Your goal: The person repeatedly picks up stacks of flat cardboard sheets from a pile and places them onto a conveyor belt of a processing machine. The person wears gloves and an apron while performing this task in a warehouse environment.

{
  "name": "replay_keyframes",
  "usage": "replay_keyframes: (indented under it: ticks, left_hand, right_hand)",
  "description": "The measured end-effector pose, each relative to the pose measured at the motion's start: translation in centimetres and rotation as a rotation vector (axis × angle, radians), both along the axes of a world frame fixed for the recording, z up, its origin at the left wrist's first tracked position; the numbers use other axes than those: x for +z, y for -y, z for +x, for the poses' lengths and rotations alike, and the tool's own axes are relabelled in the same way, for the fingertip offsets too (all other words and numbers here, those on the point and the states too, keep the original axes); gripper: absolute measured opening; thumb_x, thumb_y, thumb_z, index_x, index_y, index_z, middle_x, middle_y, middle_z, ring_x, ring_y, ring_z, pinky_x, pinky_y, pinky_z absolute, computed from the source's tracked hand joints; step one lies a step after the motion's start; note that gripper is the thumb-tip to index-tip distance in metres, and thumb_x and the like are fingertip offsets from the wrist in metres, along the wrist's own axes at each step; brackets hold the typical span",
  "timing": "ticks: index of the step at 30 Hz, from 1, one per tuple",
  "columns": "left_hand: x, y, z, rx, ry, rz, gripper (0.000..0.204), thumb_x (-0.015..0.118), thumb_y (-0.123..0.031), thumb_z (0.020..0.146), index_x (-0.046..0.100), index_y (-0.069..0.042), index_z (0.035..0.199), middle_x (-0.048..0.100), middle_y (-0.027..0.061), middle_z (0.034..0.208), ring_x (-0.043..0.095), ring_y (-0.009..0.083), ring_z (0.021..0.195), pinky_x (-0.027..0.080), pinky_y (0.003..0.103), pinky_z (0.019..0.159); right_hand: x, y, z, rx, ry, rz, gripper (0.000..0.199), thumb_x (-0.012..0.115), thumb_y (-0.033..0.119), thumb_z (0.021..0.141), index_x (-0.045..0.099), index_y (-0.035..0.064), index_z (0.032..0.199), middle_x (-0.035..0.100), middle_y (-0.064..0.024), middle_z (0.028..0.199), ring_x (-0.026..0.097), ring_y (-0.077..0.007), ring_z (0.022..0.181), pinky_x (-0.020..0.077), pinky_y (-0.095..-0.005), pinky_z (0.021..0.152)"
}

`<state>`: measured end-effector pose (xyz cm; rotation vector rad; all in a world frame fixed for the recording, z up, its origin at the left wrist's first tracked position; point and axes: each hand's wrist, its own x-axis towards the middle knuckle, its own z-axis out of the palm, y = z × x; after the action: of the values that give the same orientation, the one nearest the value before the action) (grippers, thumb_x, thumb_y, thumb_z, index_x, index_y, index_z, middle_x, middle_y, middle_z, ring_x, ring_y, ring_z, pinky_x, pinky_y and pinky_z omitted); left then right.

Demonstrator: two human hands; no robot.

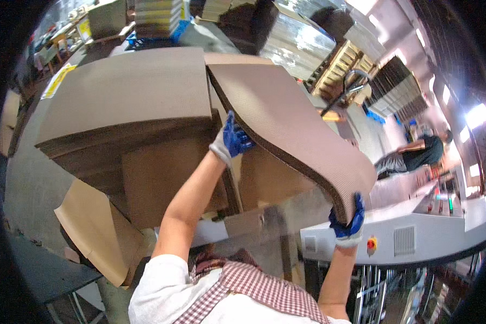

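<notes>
Both my hands wear blue and white gloves and hold up a thick bundle of brown corrugated cardboard sheets (286,116). My left hand (233,139) grips the bundle's left edge. At the lower right corner my right hand (349,222) clasps the same bundle. It tilts, its right end lower. To the left of it a tall stack of cardboard sheets (129,92) lies flat, close beside the raised bundle.
Loose brown sheets (94,227) hang below the stack at the left. A white machine with a red button (410,237) stands at the right, and another person (416,154) bends over it. Pallets and stacked goods (156,19) fill the back.
</notes>
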<state>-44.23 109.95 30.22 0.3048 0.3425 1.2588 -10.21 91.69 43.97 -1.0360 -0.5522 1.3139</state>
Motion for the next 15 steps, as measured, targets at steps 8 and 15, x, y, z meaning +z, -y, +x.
replay_keyframes:
  ticks: [8,15]
  left_hand:
    - [-2.1,-3.5,-0.4,0.276,-0.457,-0.288,0.056,0.063,-0.046,0.089,0.051,-0.008,0.129,0.061,0.0137,0.120,0.060,0.0313,0.107,0.052,0.045,0.087]
    - [11.2,8.7,9.0,0.364,-1.297,1.350,0.067,0.078,-0.021,0.076,0.048,-0.005,0.134,0.051,0.0152,0.135,0.051,0.0313,0.122,0.043,0.040,0.104]
  right_hand:
    - [6.5,-2.1,1.6,0.081,0.190,-0.010,0.028,0.049,0.021,0.097,0.052,0.0109,0.124,0.066,-0.0158,0.088,0.063,-0.0234,0.054,0.0529,-0.0310,0.043]
    - [1.9,-1.9,2.1,0.115,0.233,0.036,0.039,0.055,0.026,0.093,0.051,0.0092,0.128,0.059,-0.0124,0.124,0.064,-0.0242,0.103,0.0560,-0.0352,0.087]
